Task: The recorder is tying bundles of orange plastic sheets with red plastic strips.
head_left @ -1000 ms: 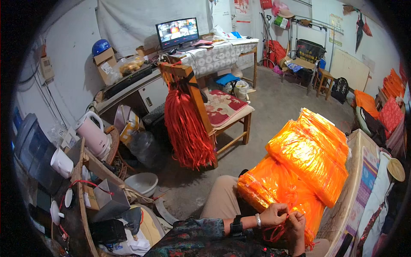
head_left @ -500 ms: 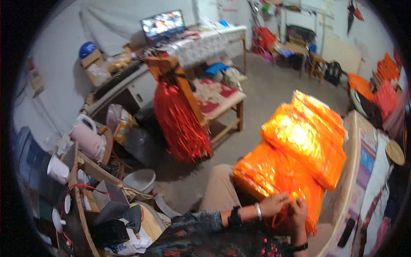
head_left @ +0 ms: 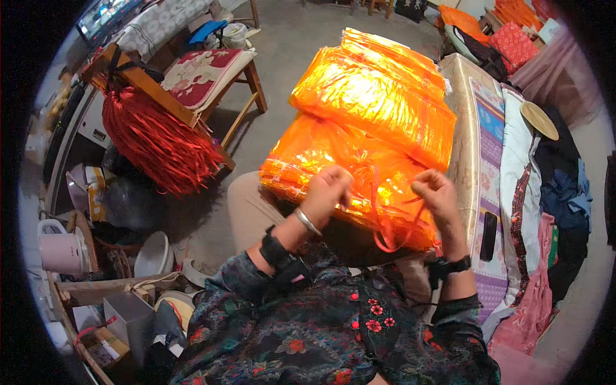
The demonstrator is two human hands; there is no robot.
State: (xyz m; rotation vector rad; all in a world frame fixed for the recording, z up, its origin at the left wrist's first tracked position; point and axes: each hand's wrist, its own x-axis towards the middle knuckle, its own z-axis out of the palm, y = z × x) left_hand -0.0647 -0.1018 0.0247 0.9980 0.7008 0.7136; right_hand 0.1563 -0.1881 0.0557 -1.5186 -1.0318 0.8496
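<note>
A thick stack of shiny orange plastic film sheets or bags [head_left: 308,144] lies across my lap, with a folded pile of the same film [head_left: 378,96] on its far part. My left hand [head_left: 326,194] is over the stack's near left side, thumb and fingers pinched together; what they hold, if anything, is too small to make out. My right hand [head_left: 439,197] hovers over the right side with its fingertips closed on an orange-red ribbon [head_left: 385,234]. The ribbon hangs in a loop over the stack's near edge and runs up to its middle.
To the left, red strands [head_left: 154,141] hang from a wooden chair [head_left: 144,86]; a cushioned seat stands behind. Lower left are a white basin [head_left: 154,255], a pink kettle [head_left: 63,252] and a grey box [head_left: 128,319]. A bed edge [head_left: 459,122] with a phone [head_left: 489,236] runs along my right.
My hands were close together at the stack's near right corner; now they are well apart, with the ribbon loop showing between them. The view has turned down and to the right.
</note>
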